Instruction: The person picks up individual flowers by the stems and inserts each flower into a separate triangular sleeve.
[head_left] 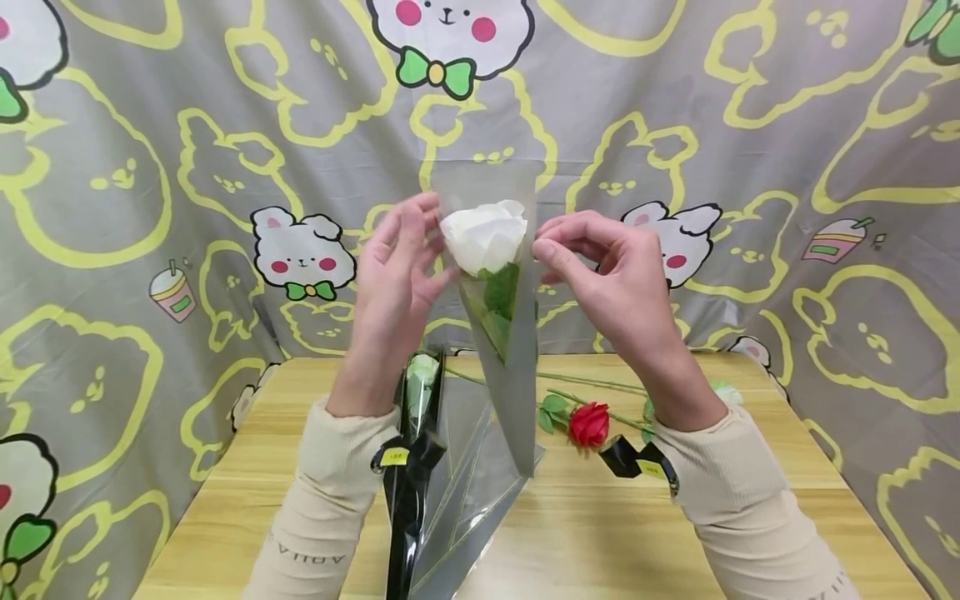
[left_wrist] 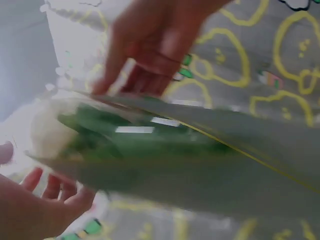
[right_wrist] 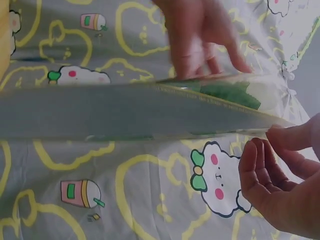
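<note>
A white rose (head_left: 486,237) with green leaves stands upright inside a grey flower sleeve (head_left: 517,400), which tapers to a point above the table. The sleeve has a clear front and a thin gold line, plain in the left wrist view. My left hand (head_left: 397,271) is beside the bloom, its fingers spread and loosely bent along the sleeve's left edge; whether they touch it is hard to tell. On the opposite side my right hand (head_left: 611,258) pinches the sleeve's upper edge between thumb and fingers, as the right wrist view (right_wrist: 280,180) also shows.
Flat grey sleeves (head_left: 468,508) lie on the wooden table (head_left: 637,533). Left of them is a black-wrapped pale flower (head_left: 422,375). A red rose (head_left: 588,425) lies at the right, with green stems behind it. A patterned curtain (head_left: 480,125) hangs behind the table.
</note>
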